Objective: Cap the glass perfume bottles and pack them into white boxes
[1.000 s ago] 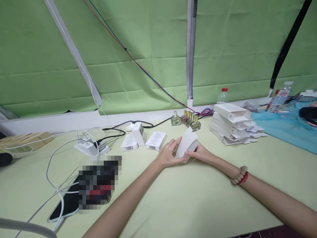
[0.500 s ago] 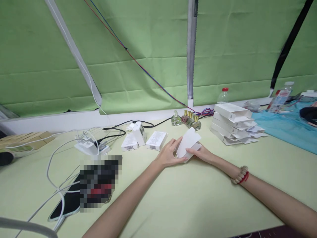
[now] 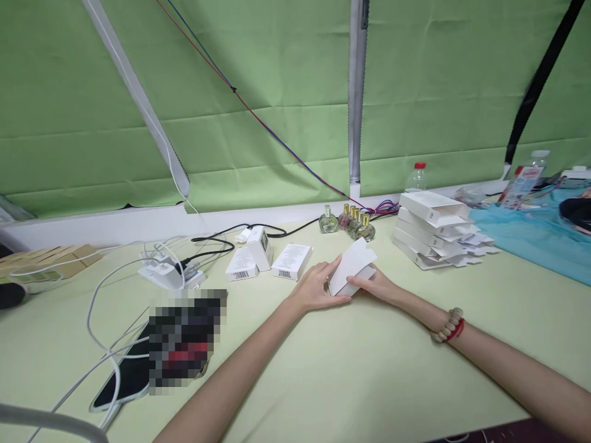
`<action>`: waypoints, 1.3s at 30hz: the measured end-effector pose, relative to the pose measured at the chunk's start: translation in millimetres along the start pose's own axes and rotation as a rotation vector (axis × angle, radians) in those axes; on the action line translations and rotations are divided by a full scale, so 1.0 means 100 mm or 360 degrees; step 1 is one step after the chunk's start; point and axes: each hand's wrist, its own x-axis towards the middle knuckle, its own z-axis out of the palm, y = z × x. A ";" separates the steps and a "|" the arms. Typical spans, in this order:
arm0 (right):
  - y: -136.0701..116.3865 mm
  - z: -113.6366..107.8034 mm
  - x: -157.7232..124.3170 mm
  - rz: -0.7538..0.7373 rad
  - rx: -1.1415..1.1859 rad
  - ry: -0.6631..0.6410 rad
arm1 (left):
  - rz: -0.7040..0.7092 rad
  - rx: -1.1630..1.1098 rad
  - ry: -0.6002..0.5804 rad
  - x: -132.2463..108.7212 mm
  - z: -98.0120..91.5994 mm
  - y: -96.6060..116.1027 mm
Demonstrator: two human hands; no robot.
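Observation:
Both my hands grip one small white cardboard box (image 3: 349, 268), tilted, with a flap standing out at its upper end. My left hand (image 3: 318, 285) closes on its left side and lower edge. On the right side, my right hand (image 3: 376, 284) presses its thumb on the front face, its other fingers hidden behind. Beyond the box stand a green glass perfume bottle (image 3: 328, 221) and several more perfume bottles with gold spray tops (image 3: 357, 224). White boxes with barcodes (image 3: 290, 262) are to the left of my hands.
A stack of unfilled-looking white cartons (image 3: 431, 231) is at the right, beside a blue sheet (image 3: 521, 240). A power strip (image 3: 168, 274) with tangled cables and a dark phone-like device (image 3: 124, 375) lie left. Plastic bottles (image 3: 417, 178) stand behind.
The white box has shifted very slightly in my hands, its flap a little further right. My hands are otherwise in nearly the same place.

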 end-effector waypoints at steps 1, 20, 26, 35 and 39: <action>0.00 0.00 0.00 0.0012 0.0004 0.0016 | -0.0001 0.0004 -0.0017 0.00 -0.01 0.00; 0.04 -0.05 0.03 -0.0034 0.0073 -0.0019 | 0.0010 0.0037 -0.0076 -0.01 -0.01 -0.02; 0.05 -0.05 0.03 -0.0080 0.0066 -0.0021 | -0.0011 -0.0041 -0.0022 -0.02 -0.02 0.01; -0.02 -0.02 0.01 -0.0035 -0.0008 0.0033 | 0.0060 0.0039 -0.0017 -0.01 -0.03 0.04; 0.00 -0.04 0.01 0.0142 0.0045 0.0098 | 0.0122 0.0080 -0.0105 0.00 -0.03 0.03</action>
